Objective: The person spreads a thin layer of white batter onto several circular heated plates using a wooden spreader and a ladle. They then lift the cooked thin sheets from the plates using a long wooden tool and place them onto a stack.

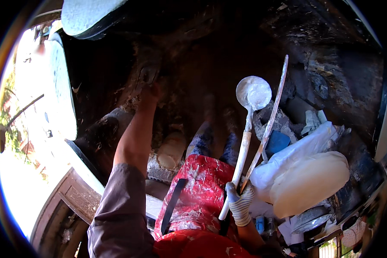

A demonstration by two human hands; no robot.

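Note:
My right hand (240, 200), in a striped knit glove, grips the handle of a long white ladle (253, 92) and a thin plaster-smeared stick (274, 105) together; both point up and away from me. The ladle's round bowl is coated in white paste. My left hand (149, 88) reaches up with the arm stretched out and presses against a dark, rough surface (193, 56); its fingers are hard to make out in the shadow. A red apron (198, 189) splashed with white covers my lap.
A bulging white sack (307, 180) and a white plastic bag (305, 146) lie at the right, next to a blue object (277, 142) and rubble. A white-coated slab (88, 15) sits at the top left. A carved wooden frame (69, 202) stands at the lower left.

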